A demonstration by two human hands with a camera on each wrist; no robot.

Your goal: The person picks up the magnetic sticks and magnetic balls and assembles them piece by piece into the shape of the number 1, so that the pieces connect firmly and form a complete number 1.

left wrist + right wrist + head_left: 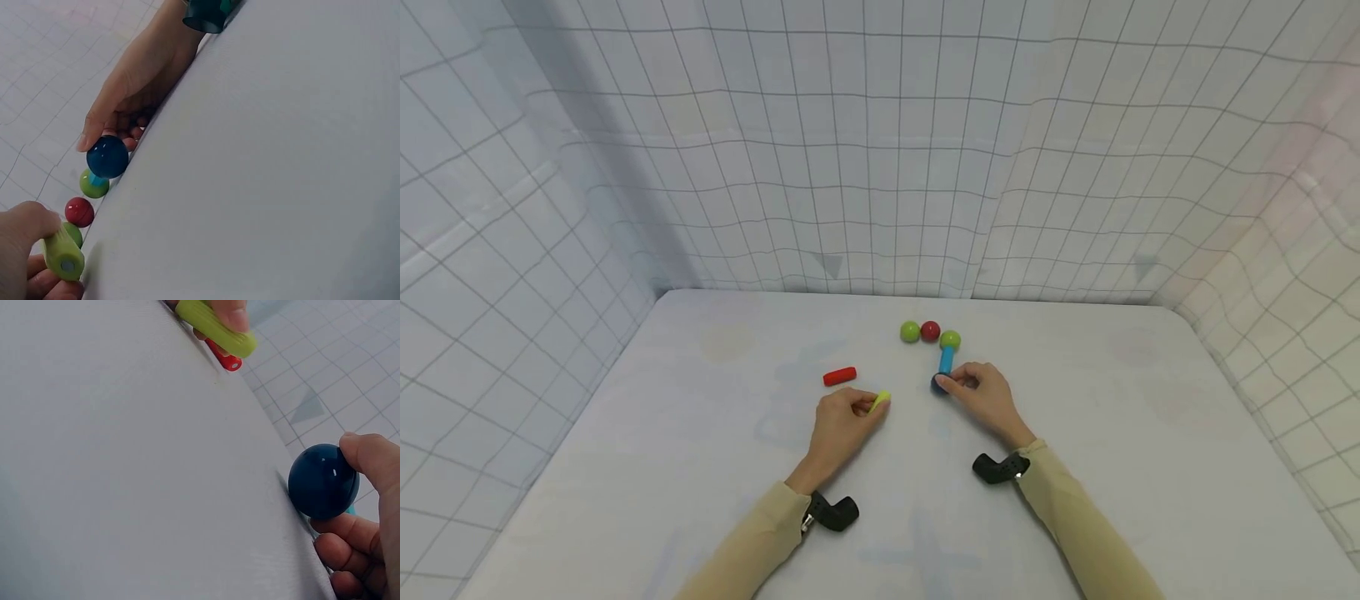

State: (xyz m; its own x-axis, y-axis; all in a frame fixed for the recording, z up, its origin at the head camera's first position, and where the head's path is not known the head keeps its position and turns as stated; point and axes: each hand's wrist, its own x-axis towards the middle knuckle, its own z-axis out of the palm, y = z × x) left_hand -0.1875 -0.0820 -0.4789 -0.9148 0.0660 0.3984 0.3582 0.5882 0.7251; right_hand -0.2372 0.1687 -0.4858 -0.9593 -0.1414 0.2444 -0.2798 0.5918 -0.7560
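My left hand (840, 425) pinches a yellow-green ribbed rod (64, 257) with a small grey disc in its end, just over the table. With thumb and fingers my right hand (988, 400) grips a glossy dark blue ball (324, 482). From that ball a light blue rod (946, 360) runs away to a green ball (951, 339); ball, rod and ball lie in one line and appear joined. A red rod (839, 376) lies on the table just beyond the left hand.
A dark red ball (930, 331) and another green ball (910, 332) sit side by side left of the rod's far end. The white table (700, 467) is bounded at the back and sides by white, grid-lined curtains (865, 167).
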